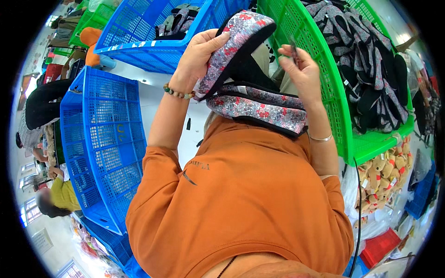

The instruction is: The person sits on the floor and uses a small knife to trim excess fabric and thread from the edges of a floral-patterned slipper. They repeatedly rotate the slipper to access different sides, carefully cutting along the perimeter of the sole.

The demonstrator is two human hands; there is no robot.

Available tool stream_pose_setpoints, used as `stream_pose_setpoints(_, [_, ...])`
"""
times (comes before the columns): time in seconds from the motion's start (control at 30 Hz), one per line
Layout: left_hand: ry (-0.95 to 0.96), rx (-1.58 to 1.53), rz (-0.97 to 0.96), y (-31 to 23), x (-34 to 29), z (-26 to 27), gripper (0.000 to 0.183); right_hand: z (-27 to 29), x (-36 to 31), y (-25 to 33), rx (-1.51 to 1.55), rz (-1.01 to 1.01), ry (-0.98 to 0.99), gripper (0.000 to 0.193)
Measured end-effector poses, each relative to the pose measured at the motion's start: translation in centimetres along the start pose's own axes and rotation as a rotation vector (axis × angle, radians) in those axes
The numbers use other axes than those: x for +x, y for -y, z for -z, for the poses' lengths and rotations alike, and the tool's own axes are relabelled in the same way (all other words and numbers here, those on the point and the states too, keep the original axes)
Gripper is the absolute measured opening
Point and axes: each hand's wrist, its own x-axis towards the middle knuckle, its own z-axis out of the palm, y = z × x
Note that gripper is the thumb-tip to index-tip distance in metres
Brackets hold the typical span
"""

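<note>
Curved cloth piece point(231, 52), grey with red spots and black along one side, is held up before me in my left hand point(198, 53); this hand is clamped on its outer edge, with the thumb lying over the patterned face; the piece is tilted, its upper end toward the green crate point(336, 109) and its lower end near my lap point(288, 85). My right hand point(302, 72) is raised beside the near edge of this crate, well apart from the cloth; its thumb and fingers are pinched together on a small dark object point(294, 50), too blurred for me to say its kind.

More patterned cloth point(259, 109) of the same look lies across my lap, at the edge nearest to my orange shirt point(241, 185); inside the green crate, many grey and black pieces point(366, 60) are heaped up to the rim; to my left stands an upright blue crate point(113, 143); another blue crate point(153, 51), farther in front, holds some similar pieces point(178, 21) near its far edge.
</note>
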Motion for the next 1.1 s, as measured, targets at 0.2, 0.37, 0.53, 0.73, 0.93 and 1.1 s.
stream_pose_setpoints(0.2, [0.226, -0.532, -0.036, -2.0, 1.4, -0.1, 0.019, -2.3, -0.8, -2.0, 0.111, -0.073, 0.152, 0.048])
stream_pose_setpoints(0.37, [0.131, -0.887, -0.122, -1.1, 3.7, 1.5, 0.023, -2.4, -1.2, -1.0, 0.235, -0.125, 0.247, 0.034])
stream_pose_setpoints(0.53, [0.199, -0.828, -0.075, 2.7, 5.0, 0.3, 0.039, -1.7, -1.7, -0.5, 0.282, -0.181, 0.089, 0.019])
stream_pose_setpoints(0.73, [-0.164, -0.509, 0.173, 5.8, 1.5, -4.5, 0.041, -0.7, -1.5, 0.0, 0.088, -0.244, -0.068, 0.031])
stream_pose_setpoints(0.93, [-0.137, -0.678, 0.263, 5.4, 1.2, -3.5, 0.039, 0.4, -2.1, -0.1, -0.049, -0.087, -0.111, 0.027])
stream_pose_setpoints(1.1, [-0.131, -0.723, 0.258, 5.6, 1.0, -3.0, 0.04, 2.0, -3.3, 0.3, -0.062, -0.075, -0.148, 0.013])
